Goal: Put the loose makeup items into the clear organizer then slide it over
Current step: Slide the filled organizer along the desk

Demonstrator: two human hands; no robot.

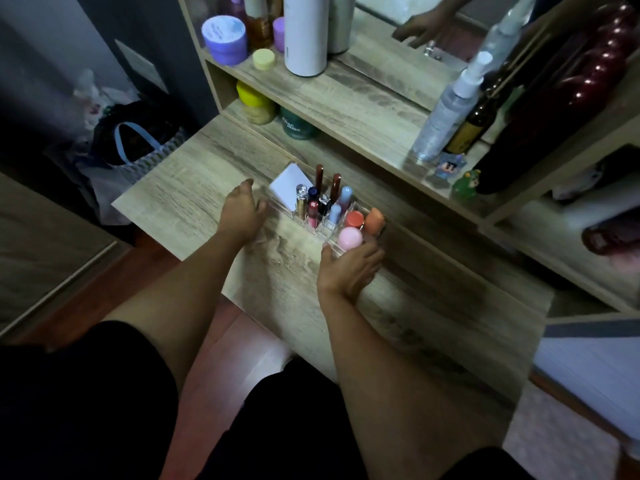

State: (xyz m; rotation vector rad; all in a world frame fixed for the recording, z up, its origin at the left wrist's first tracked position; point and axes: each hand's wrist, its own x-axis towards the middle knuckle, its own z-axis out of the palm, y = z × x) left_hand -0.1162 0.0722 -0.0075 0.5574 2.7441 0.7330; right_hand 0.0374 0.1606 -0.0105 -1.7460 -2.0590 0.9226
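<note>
The clear organizer (320, 231) stands on the wooden dresser top (433, 306), near its back. Inside it stand several lipsticks and gloss tubes (317, 202), a white compact (289, 187), a pink round sponge (350, 238), a coral jar (354, 218) and an orange sponge (374, 220). My left hand (242, 211) rests at the organizer's left end, fingers spread and touching its side. My right hand (348, 268) cups the organizer's right front corner, fingers against the clear wall below the pink sponge.
A raised shelf (346, 95) runs behind the organizer with jars, a white bottle (304, 32), spray bottles (446, 109) and small figurines (465, 183). A mirror sits above it. A bag (138, 143) lies on the floor to the left.
</note>
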